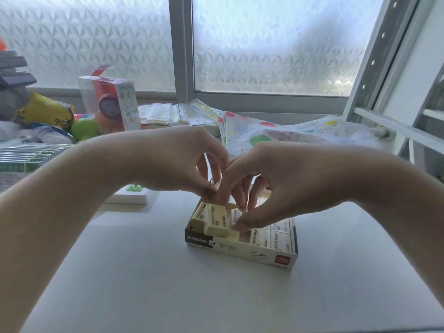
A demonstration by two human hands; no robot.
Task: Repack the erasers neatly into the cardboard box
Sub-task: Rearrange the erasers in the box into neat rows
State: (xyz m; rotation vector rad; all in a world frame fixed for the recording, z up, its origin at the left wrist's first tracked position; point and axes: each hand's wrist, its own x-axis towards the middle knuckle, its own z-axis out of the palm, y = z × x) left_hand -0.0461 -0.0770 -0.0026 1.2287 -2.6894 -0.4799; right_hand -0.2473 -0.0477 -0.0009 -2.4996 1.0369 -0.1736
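In the head view, the cardboard box is seen lying open on the pale bench, slightly right of centre, its printed front wall turned toward 6 o'clock. Cream erasers are packed flat in rows across its right half, while at its 9 o'clock end several loose erasers are tilted and piled unevenly, one jutting above the rim. The left hand is held over the box's 11 o'clock corner with its fingers curled downward; its fingertips appear to pinch something small and pale at the box's far edge, though what is grasped cannot be told. The right hand is arched over the middle of the box, its thumb and fingers closed around a tilted eraser among the loose ones. The two hands are touching above the box. At 10 o'clock on the bench a small white tray with green pieces is set, and farther off, packaged toys and patterned bags are ranged below a frosted window.
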